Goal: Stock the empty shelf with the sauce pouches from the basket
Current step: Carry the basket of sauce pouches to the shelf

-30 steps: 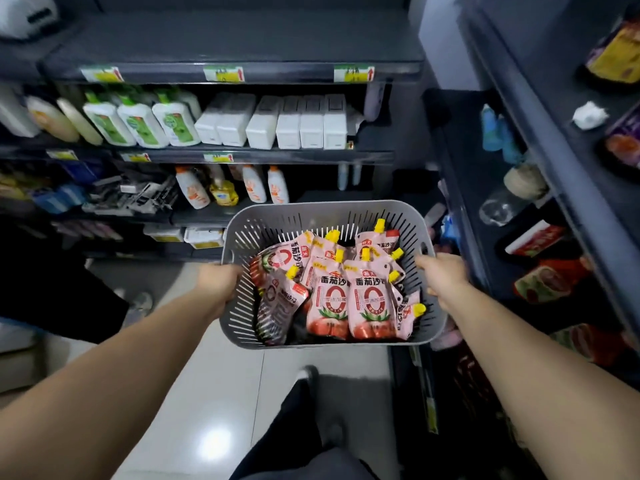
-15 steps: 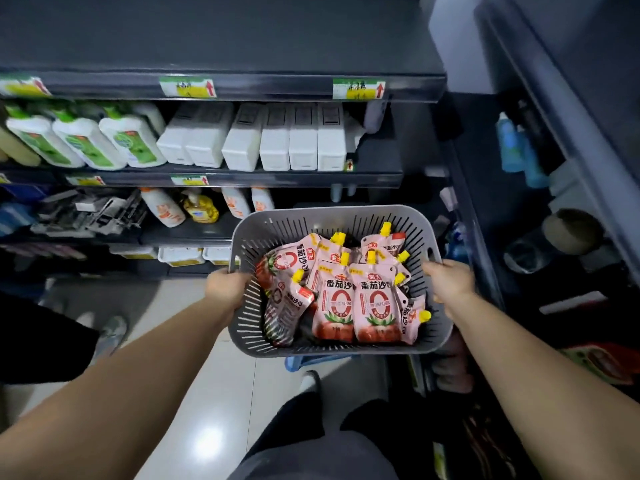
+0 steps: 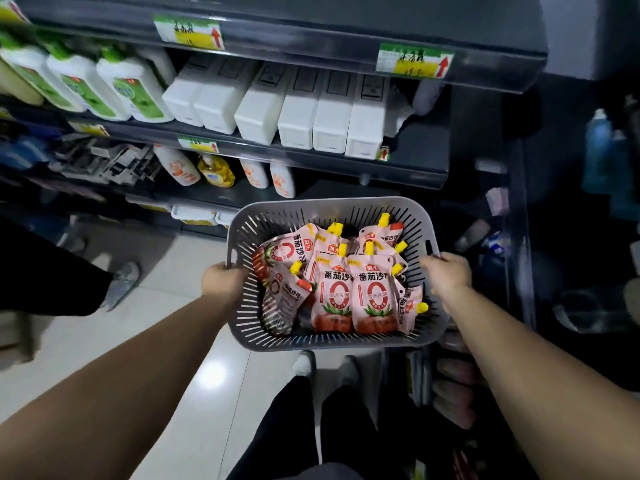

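Observation:
I hold a grey slotted basket [image 3: 322,211] in front of me, above the floor. My left hand [image 3: 221,280] grips its left rim and my right hand [image 3: 446,275] grips its right rim. Inside lie several pink sauce pouches [image 3: 372,299] with yellow caps and tomato pictures, some upright, some tipped over. The dark top shelf [image 3: 311,19] of the rack ahead shows a bare surface with price tags along its front edge.
Below the top shelf stand white boxes [image 3: 298,116] and green-labelled bottles [image 3: 83,84]; lower down, orange-printed bottles [image 3: 176,168]. A second dark rack [image 3: 519,202] with blue bottles is on the right. Another person's leg and shoe [image 3: 121,282] are at left on the tiled floor.
The view has closed in on the rack and shifted left. The basket sits further right and lower in view, still held by both hands. The pouches have not shifted.

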`<state>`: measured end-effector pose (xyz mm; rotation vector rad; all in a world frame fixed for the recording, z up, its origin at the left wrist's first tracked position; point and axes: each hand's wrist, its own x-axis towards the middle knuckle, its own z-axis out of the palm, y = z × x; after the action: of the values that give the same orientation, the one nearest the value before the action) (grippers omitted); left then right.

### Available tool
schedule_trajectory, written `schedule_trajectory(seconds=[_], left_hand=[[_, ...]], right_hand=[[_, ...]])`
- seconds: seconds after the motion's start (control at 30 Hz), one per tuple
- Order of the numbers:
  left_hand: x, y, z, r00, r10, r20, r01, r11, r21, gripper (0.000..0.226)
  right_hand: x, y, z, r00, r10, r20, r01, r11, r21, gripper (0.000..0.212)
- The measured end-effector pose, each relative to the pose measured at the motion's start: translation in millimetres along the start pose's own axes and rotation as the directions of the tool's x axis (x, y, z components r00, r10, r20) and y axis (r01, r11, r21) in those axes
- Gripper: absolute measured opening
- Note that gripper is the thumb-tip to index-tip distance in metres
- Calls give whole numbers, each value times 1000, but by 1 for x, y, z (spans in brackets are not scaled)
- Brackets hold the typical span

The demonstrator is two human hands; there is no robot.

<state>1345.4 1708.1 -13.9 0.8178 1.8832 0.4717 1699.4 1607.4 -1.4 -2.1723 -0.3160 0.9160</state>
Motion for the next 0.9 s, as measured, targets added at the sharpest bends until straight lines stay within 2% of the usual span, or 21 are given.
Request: schedule_trajectory(seconds=[0.1, 0.2, 0.3, 0.5, 0.63, 0.77, 0.83, 0.9], left_hand=[[8, -4, 8, 999, -5, -33, 5, 1000, 1, 7], [14, -3, 15, 999, -16, -51, 15, 1000, -18, 6], [19, -3, 25, 998, -36, -50, 35, 999, -25, 5], [29, 2, 35, 998, -46, -47, 45, 999, -8, 9], [26, 3, 34, 997, -29, -68, 34, 997, 64, 4], [18, 2, 32, 999, 29, -17, -25, 983, 184, 5], [9, 5, 36, 996, 77, -45, -64, 969, 240, 23], [-5, 10, 40, 949, 204, -241, -126, 945, 303, 37]], right_hand=[[16, 3, 10, 1000, -15, 18, 15, 999, -32, 20], [31, 6, 17, 999, -19, 38, 21, 999, -50, 7], [46, 14, 22, 999, -7, 41, 10, 999, -50, 13], [67, 16, 28, 999, -5, 34, 9, 995, -101, 7], [68, 19, 29, 999, -29, 44, 35, 989, -145, 17], [66, 13, 25, 992, -23, 128, 62, 947, -315, 5], [58, 8, 27, 993, -63, 102, 103, 885, -455, 21], [38, 4, 29, 972, -230, -49, 168, 826, -538, 42]])
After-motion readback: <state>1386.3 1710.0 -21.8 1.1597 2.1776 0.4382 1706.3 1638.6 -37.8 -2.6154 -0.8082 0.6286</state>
